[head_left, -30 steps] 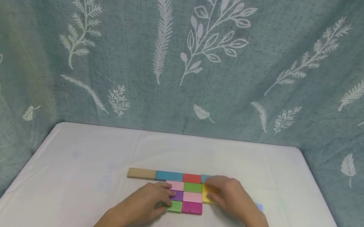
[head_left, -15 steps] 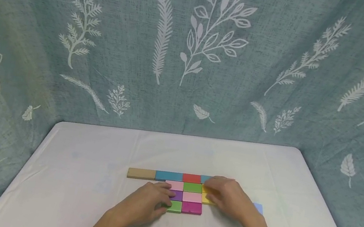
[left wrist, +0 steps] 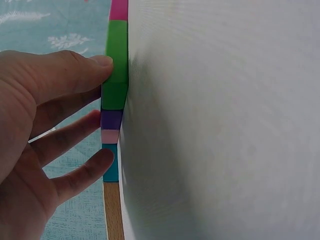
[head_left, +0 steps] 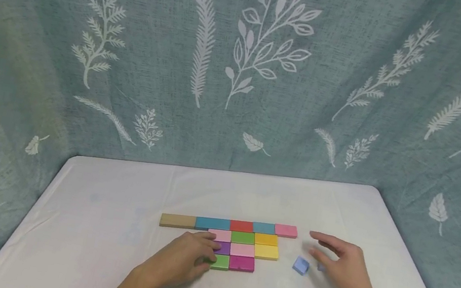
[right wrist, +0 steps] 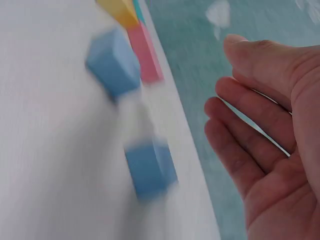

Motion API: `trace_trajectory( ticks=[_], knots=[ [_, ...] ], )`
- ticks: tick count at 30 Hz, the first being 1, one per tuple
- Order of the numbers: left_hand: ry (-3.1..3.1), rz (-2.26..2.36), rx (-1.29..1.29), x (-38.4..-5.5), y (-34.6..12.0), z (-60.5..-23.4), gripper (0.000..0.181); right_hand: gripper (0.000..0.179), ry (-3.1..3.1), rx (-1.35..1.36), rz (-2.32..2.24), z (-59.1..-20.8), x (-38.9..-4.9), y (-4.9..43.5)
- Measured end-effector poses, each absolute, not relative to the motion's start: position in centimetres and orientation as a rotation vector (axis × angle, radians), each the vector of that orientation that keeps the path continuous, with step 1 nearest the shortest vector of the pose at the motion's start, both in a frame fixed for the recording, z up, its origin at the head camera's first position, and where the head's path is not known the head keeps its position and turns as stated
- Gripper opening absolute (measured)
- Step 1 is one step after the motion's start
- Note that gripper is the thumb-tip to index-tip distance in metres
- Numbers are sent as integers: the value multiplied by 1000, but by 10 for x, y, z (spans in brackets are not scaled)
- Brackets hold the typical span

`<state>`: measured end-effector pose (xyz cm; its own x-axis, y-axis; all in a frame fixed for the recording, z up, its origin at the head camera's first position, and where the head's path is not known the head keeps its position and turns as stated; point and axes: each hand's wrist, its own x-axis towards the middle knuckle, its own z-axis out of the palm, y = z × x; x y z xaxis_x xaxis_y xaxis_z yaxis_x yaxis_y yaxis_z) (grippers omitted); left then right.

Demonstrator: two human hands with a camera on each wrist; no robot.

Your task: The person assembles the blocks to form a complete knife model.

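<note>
My left hand (head_left: 180, 256) rests at the left ends of three rows of flat coloured blocks, with its fingers spread and extended. In the left wrist view its thumb tip touches a green block (left wrist: 116, 65); other fingertips lie by the purple block (left wrist: 111, 119) and a teal block (left wrist: 110, 167). The rows include a magenta block (head_left: 242, 263), a yellow block (head_left: 266, 251) and an orange block (head_left: 266, 239). My right hand (head_left: 344, 269) hovers at the right, fingers loosely bent and nothing held. Near it lie a light-blue cube (head_left: 301, 265) and a second blue cube (right wrist: 151, 167), partly hidden in the head view.
Behind the rows runs a longer line: a wooden block (head_left: 178, 221), a blue block (head_left: 213, 223), a red block (head_left: 241, 226), another blue one and a pink block (head_left: 286, 231). A white cloth (head_left: 105, 225) covers the table. A patterned curtain (head_left: 240, 89) stands behind.
My right hand has let go of the yellow and orange blocks and moved right. That uncovers the pink end block and a light-blue cube. The left hand stays in place.
</note>
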<state>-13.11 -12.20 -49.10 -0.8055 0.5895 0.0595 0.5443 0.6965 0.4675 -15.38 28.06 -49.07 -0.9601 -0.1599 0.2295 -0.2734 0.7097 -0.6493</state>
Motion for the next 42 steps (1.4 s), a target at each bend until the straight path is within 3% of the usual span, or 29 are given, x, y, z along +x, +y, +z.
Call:
trace_trajectory(
  ticks=[9, 26, 42],
  knots=[
    [2812, 756, 968, -132, -123, -494, 16, 38, -2742, 222, 1125, -503, -134, 323],
    [2816, 758, 954, -130, -122, -494, 17, 33, -2846, 140, 1033, -513, -134, 318],
    [2796, 776, 950, -132, -124, -495, 17, 34, -2877, 579, 1102, -490, -179, 258]
  ],
)
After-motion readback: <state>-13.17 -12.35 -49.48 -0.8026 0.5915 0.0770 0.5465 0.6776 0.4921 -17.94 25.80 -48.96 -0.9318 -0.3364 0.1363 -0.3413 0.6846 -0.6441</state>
